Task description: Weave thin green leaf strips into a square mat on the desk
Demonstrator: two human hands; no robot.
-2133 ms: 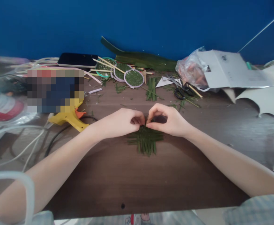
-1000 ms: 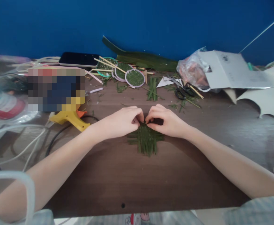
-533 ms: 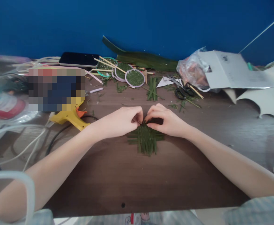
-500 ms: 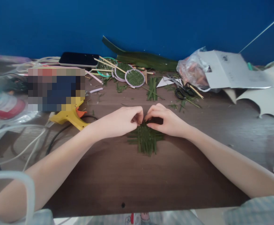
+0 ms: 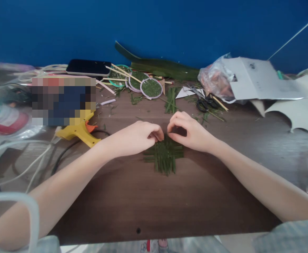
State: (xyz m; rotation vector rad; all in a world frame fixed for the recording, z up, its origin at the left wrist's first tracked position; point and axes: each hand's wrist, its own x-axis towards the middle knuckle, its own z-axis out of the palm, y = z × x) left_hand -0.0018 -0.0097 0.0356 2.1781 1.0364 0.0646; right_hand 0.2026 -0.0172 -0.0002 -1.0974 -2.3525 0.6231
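A small woven mat of green leaf strips [image 5: 164, 158] lies on the brown table, its loose strip ends sticking out at the near edge and both sides. My left hand [image 5: 145, 135] is closed, with its curled fingertips pinching at the mat's far edge. Just to the right, my right hand [image 5: 187, 130] holds thumb and forefinger pinched together over the far right part of the weave. Whatever is between those right fingertips is too small to make out. The mat's far edge is partly hidden by the fingers.
Beyond the hands lie a bundle of leaf strips [image 5: 171, 100], scissors [image 5: 206, 103] and round discs filled with green bits [image 5: 151, 88]. A yellow glue gun [image 5: 77, 130] and cables are at left. A phone [image 5: 88, 66], long leaf [image 5: 166, 68] and white card [image 5: 264, 79] line the back.
My right hand has shifted slightly right and away from the mat. My left hand has moved a little to the right along the far edge. The mat stays in place.
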